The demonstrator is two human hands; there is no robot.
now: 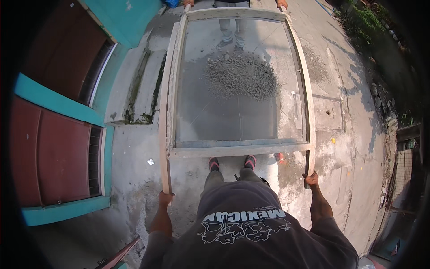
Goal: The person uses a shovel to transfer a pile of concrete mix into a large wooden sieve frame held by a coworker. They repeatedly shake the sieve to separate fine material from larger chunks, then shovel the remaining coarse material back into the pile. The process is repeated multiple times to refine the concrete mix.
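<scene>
A large wooden-framed mesh sieve (242, 150) stretches out in front of me at about waist height. Its fine mesh (206, 121) lets the ground below show through. On the far half lies a heap of grey gravel and coarse sand (242, 74). My left hand (166, 197) is closed around the end of the left wooden handle, and my right hand (311, 180) grips the right one. At the far end, a co-worker's two hands (188, 2) hold the opposite handles; that person's legs show through the mesh.
Teal-framed brown doors (62, 152) line the left side. A raised concrete block (130, 89) with a mossy groove sits beside the sieve. Concrete ground (331, 170) runs underneath, with a square cover (327, 113) at right. Plants (367, 20) and clutter edge the far right.
</scene>
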